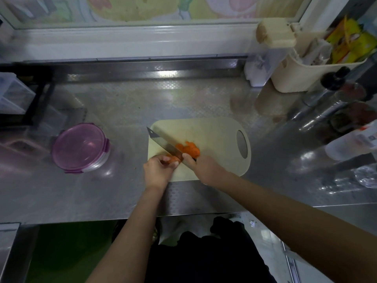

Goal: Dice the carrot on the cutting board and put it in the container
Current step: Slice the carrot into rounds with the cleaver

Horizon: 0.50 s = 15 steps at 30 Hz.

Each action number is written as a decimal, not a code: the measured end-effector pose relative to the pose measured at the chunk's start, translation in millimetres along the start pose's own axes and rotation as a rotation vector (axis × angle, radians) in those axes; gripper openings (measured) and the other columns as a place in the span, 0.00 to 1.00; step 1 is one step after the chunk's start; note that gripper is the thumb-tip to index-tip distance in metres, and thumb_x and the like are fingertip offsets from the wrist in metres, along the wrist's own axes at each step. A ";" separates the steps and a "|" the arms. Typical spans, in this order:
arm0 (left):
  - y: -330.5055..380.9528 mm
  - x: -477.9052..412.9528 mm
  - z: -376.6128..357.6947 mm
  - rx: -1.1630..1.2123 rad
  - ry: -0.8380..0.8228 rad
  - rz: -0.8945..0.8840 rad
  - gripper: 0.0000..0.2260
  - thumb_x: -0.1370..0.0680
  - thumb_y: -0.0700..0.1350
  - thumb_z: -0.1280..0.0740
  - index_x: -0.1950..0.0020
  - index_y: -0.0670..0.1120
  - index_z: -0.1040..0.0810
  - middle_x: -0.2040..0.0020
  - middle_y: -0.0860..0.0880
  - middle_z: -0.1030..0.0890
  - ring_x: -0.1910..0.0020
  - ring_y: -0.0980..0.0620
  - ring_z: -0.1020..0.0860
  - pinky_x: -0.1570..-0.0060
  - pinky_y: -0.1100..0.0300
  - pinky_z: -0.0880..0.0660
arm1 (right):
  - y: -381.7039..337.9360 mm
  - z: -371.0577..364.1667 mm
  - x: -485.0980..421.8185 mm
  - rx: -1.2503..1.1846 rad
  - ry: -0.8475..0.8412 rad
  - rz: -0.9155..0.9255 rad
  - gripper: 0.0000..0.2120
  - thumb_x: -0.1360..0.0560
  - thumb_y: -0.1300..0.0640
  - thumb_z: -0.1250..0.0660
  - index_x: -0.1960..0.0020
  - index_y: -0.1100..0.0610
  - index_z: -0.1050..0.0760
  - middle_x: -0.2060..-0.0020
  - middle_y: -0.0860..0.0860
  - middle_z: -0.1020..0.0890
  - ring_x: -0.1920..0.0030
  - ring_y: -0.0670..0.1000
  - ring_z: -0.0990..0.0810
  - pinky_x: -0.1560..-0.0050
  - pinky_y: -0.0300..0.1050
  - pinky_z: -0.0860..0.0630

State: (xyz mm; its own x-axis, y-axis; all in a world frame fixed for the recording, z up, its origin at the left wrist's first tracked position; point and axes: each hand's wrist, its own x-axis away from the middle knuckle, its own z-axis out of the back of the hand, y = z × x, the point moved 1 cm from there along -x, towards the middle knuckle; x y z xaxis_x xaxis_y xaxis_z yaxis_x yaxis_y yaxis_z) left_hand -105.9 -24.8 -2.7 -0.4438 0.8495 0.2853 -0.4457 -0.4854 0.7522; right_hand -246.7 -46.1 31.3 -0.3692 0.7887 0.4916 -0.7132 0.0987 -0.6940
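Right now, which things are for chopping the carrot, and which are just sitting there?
For the job:
carrot
knife, gripped by the right hand
left hand, holding the carrot
cutting board
container, purple lid on

Just lying about:
cream basket
bottles on the right
clear drawers on the left

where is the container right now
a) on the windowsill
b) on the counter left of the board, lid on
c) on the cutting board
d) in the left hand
b: the container sits on the counter left of the cutting board, purple lid on it.
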 end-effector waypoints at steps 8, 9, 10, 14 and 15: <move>-0.9 -1.1 -1.0 -0.023 0.004 0.012 0.08 0.32 0.45 0.24 0.57 0.44 0.18 0.61 0.50 0.19 0.60 0.53 0.22 0.56 0.65 0.29 | 8.4 -2.2 0.9 0.158 -0.021 -0.108 0.20 0.18 0.45 0.53 0.54 0.53 0.26 0.58 0.60 0.24 0.46 0.61 0.23 0.47 0.47 0.31; -1.5 -1.1 -1.2 -0.024 0.005 0.016 0.08 0.32 0.45 0.24 0.57 0.44 0.18 0.60 0.50 0.18 0.60 0.53 0.22 0.56 0.65 0.29 | 7.1 -4.2 -2.0 0.167 -0.030 -0.086 0.19 0.17 0.47 0.52 0.41 0.54 0.26 0.47 0.63 0.23 0.42 0.61 0.25 0.43 0.46 0.32; -2.0 -1.0 -1.4 -0.024 0.002 0.021 0.09 0.32 0.45 0.24 0.56 0.43 0.17 0.59 0.49 0.18 0.60 0.53 0.22 0.57 0.66 0.29 | 6.6 -6.9 -5.5 0.151 -0.008 -0.049 0.19 0.17 0.49 0.51 0.31 0.53 0.32 0.36 0.61 0.27 0.37 0.59 0.27 0.40 0.45 0.34; -3.1 -1.8 -1.3 -0.027 0.000 0.024 0.09 0.32 0.46 0.24 0.55 0.44 0.17 0.58 0.48 0.16 0.59 0.53 0.21 0.59 0.71 0.32 | 7.3 -19.3 -27.3 0.034 0.082 0.015 0.21 0.19 0.47 0.46 0.27 0.47 0.38 0.24 0.50 0.44 0.28 0.50 0.35 0.32 0.41 0.40; -3.5 -2.3 -1.4 -0.026 0.001 0.028 0.10 0.32 0.46 0.24 0.55 0.44 0.17 0.57 0.49 0.16 0.58 0.53 0.20 0.58 0.70 0.32 | 8.5 -20.6 -31.7 0.010 0.087 0.003 0.21 0.19 0.47 0.45 0.27 0.47 0.37 0.24 0.50 0.45 0.28 0.49 0.37 0.30 0.41 0.41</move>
State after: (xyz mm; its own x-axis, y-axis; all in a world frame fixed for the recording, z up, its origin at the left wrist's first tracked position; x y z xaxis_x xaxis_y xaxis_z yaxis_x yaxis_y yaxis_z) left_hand -104.4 -25.4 -6.9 -0.4570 0.8353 0.3056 -0.4528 -0.5142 0.7284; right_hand -228.9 -57.8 -1.1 -0.3187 0.8385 0.4419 -0.7179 0.0908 -0.6902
